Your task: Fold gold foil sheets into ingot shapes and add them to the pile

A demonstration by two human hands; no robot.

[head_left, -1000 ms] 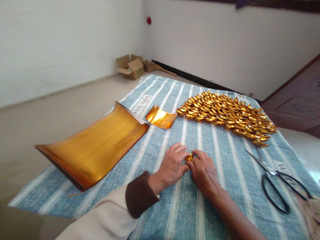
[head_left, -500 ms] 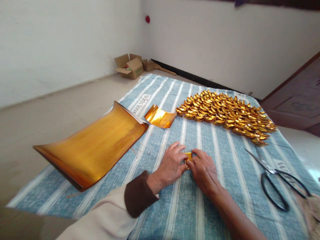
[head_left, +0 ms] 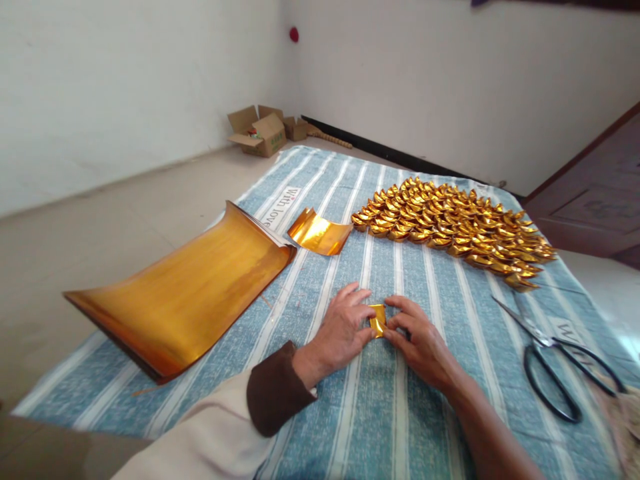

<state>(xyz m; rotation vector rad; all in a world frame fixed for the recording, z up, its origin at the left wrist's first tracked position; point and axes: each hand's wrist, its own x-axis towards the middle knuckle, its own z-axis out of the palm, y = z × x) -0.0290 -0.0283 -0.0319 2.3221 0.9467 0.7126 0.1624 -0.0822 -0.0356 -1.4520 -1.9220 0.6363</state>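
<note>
A small folded piece of gold foil paper (head_left: 379,321) lies on the striped cloth between my two hands. My left hand (head_left: 340,328) grips its left edge, fingers bent and thumb at the near corner. Along its right edge, my right hand (head_left: 419,339) pinches it, with one finger at the far corner and the thumb near the bottom. Beyond the hands lies a short stack of gold foil sheets (head_left: 323,233), curled at the ends. Rows of folded gold paper ingots (head_left: 445,223) spread over the far right part of the cloth.
Large gold foil sheets (head_left: 185,300) lie stacked at the left. Scissors (head_left: 543,340) with black handles rest on the right. Blue and white striped cloth (head_left: 310,413) covers the table. An opened cardboard box (head_left: 270,137) sits on the floor by the wall.
My right hand has shifted slightly right and its fingers have spread, so more of the folded gold paper shows. The left hand has stayed nearly in place.
</note>
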